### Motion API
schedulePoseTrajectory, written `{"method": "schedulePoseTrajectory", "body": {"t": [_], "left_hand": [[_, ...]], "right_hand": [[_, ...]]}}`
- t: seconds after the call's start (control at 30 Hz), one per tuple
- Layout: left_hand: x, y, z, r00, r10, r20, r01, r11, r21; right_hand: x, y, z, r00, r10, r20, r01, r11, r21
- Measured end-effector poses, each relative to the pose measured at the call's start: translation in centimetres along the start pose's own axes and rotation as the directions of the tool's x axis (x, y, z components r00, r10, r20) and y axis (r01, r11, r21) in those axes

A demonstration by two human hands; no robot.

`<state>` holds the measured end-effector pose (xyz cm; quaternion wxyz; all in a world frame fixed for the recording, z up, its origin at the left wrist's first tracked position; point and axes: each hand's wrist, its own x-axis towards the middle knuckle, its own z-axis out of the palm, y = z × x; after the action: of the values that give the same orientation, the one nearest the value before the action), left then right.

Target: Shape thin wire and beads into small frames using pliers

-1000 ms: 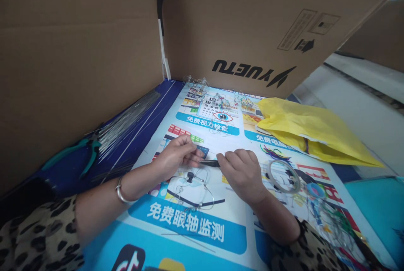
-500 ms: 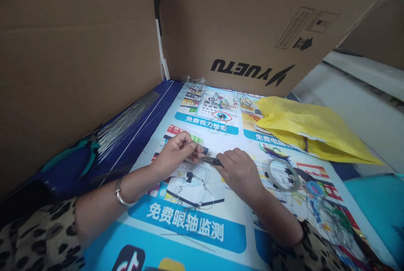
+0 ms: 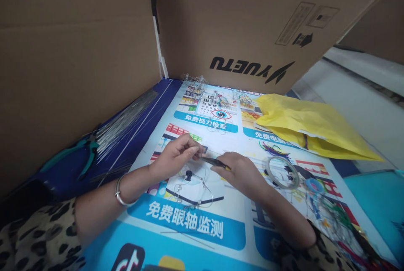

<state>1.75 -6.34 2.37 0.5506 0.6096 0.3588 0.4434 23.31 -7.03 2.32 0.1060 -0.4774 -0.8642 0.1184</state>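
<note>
My right hand (image 3: 237,173) is closed around a pair of pliers (image 3: 214,162), whose dark jaws point left. My left hand (image 3: 180,156) pinches thin wire close to the jaw tips; the fingers hide most of the pinched part. Whether the jaws grip the wire I cannot tell. Below both hands a beaded wire piece (image 3: 199,202) with small silvery beads spreads in loops over the printed sheet (image 3: 217,144). A few straight thin wires (image 3: 189,239) lie nearer to me.
Green-handled pliers (image 3: 90,155) and a bundle of straight wires (image 3: 123,123) lie at the left. A yellow bag (image 3: 315,126), a clear wire coil (image 3: 282,173) and coloured strands (image 3: 334,220) lie on the right. Cardboard walls (image 3: 221,18) stand behind.
My right hand has turned slightly and shifted a little right and down, showing more of the pliers and a yellow part of the handle. My left hand keeps its pinch almost in place.
</note>
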Motion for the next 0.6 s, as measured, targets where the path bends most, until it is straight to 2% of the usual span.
{"method": "schedulePoseTrajectory", "body": {"t": [0.23,0.33,0.4,0.47,0.53,0.6], "left_hand": [[-0.3,0.4,0.2,0.996,0.078,0.052,-0.085,0.987,0.140],[-0.2,0.5,0.3,0.999,0.043,0.026,-0.046,0.987,0.152],[0.0,0.3,0.3,0.999,-0.015,-0.037,0.019,0.996,0.088],[0.3,0.0,0.2,0.989,-0.101,-0.106,0.100,0.995,-0.014],[0.6,-0.2,0.0,0.969,-0.197,-0.151,0.180,0.976,-0.121],[0.8,-0.3,-0.1,0.944,-0.285,-0.168,0.249,0.947,-0.205]], "right_hand": [[0.1,0.1,-1.2,0.991,0.023,0.134,-0.048,0.981,0.186],[0.1,0.2,-0.9,0.991,-0.007,0.133,-0.016,0.986,0.167],[0.1,0.4,-0.3,0.999,-0.011,0.049,0.007,0.997,0.077],[0.1,0.6,0.5,0.994,-0.022,-0.105,0.017,0.998,-0.054],[0.1,0.7,1.1,0.962,-0.075,-0.262,0.032,0.986,-0.166],[0.0,0.7,1.2,0.910,-0.158,-0.383,0.053,0.962,-0.269]]}}
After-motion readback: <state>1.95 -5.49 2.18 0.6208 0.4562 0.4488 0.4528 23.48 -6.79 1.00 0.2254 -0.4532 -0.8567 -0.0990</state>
